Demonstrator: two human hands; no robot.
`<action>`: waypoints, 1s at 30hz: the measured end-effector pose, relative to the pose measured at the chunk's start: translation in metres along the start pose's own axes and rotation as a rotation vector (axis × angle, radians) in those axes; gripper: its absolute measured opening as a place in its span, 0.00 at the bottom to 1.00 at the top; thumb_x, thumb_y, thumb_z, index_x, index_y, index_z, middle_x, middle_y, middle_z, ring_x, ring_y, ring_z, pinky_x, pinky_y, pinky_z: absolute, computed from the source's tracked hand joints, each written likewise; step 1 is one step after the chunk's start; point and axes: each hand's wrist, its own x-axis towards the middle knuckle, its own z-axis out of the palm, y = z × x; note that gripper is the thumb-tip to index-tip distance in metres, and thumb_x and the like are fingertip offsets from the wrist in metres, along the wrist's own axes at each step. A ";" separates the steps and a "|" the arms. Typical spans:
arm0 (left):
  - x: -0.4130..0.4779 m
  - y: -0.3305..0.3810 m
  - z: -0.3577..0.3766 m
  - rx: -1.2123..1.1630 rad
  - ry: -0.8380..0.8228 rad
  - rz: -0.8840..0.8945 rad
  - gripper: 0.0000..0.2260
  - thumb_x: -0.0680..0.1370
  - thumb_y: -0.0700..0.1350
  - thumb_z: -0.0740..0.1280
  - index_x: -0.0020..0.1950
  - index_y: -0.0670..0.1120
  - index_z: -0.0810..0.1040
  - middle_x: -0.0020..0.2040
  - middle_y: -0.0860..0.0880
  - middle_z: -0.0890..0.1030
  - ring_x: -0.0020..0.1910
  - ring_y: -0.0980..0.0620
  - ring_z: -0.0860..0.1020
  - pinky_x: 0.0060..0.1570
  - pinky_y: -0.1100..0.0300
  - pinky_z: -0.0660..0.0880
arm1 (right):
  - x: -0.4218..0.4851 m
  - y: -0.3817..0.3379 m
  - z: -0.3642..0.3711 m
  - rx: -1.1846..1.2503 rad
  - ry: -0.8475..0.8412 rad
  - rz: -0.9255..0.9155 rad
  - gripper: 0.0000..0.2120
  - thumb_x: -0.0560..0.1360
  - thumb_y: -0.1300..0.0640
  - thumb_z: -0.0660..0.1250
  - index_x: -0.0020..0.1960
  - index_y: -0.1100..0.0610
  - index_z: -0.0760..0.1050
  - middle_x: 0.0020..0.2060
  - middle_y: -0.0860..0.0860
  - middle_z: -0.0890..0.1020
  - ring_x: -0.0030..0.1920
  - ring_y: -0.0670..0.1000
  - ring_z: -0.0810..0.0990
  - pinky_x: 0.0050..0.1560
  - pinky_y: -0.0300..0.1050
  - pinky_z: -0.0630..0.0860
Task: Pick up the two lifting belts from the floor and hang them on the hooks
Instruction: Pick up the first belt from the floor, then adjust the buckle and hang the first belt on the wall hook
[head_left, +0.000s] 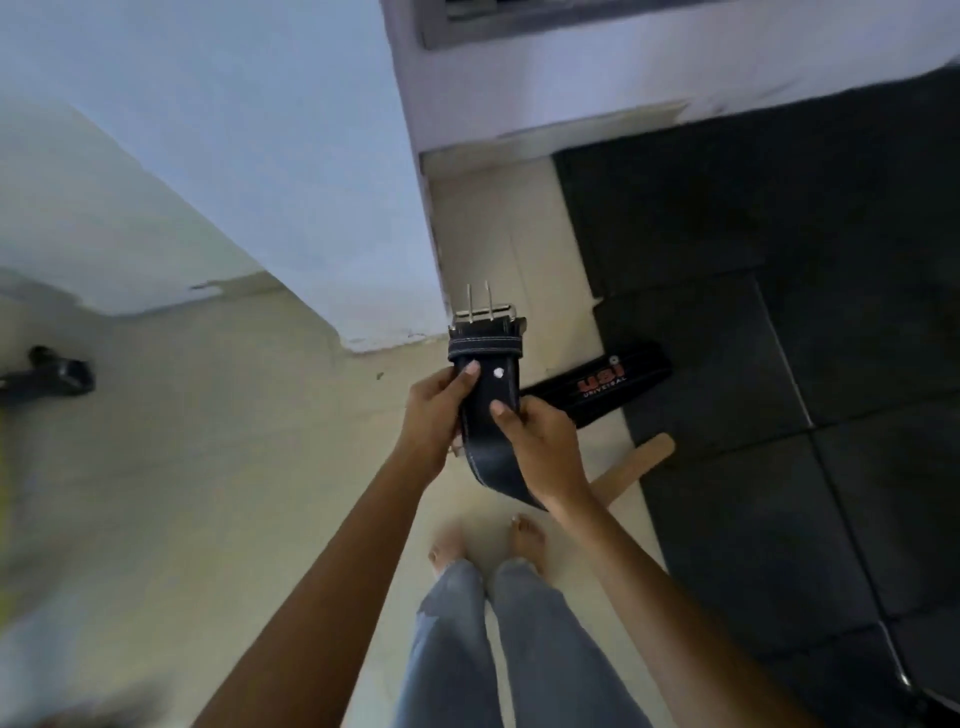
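Note:
A black leather lifting belt (488, 384) with white stitching and a two-pronged metal buckle at its top is held up in front of me. My left hand (434, 415) grips its left edge, thumb on the front. My right hand (537, 441) grips its right edge lower down, and the belt curves away under that wrist. A second black belt (602, 384) with red and white lettering lies flat on the floor behind and to the right, at the edge of the dark mat. No hooks are in view.
A white wall corner (363, 234) juts out just left of the held belt. Dark rubber floor mats (779, 364) cover the right side. A tan wooden strip (639, 462) lies on the pale tile. A dark object (52, 376) sits at the far left. My bare feet stand below.

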 end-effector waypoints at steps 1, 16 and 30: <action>-0.022 0.023 0.008 -0.001 -0.003 0.054 0.11 0.79 0.45 0.67 0.53 0.37 0.81 0.45 0.43 0.85 0.43 0.49 0.83 0.45 0.54 0.80 | -0.009 -0.025 -0.011 0.041 0.030 -0.014 0.23 0.74 0.41 0.63 0.41 0.63 0.76 0.35 0.60 0.81 0.37 0.60 0.80 0.40 0.56 0.76; -0.230 0.219 0.062 -0.028 -0.051 0.758 0.10 0.77 0.42 0.70 0.45 0.35 0.82 0.40 0.39 0.81 0.40 0.47 0.79 0.45 0.50 0.77 | -0.111 -0.282 -0.110 0.268 0.131 -0.497 0.08 0.76 0.54 0.69 0.48 0.59 0.81 0.41 0.54 0.85 0.45 0.54 0.85 0.49 0.54 0.80; -0.271 0.273 0.032 -0.071 0.036 1.007 0.15 0.76 0.45 0.71 0.42 0.32 0.79 0.37 0.43 0.77 0.38 0.49 0.74 0.41 0.52 0.70 | -0.127 -0.222 -0.082 0.014 -0.206 -0.542 0.16 0.66 0.44 0.72 0.44 0.56 0.81 0.40 0.52 0.85 0.39 0.47 0.83 0.40 0.41 0.77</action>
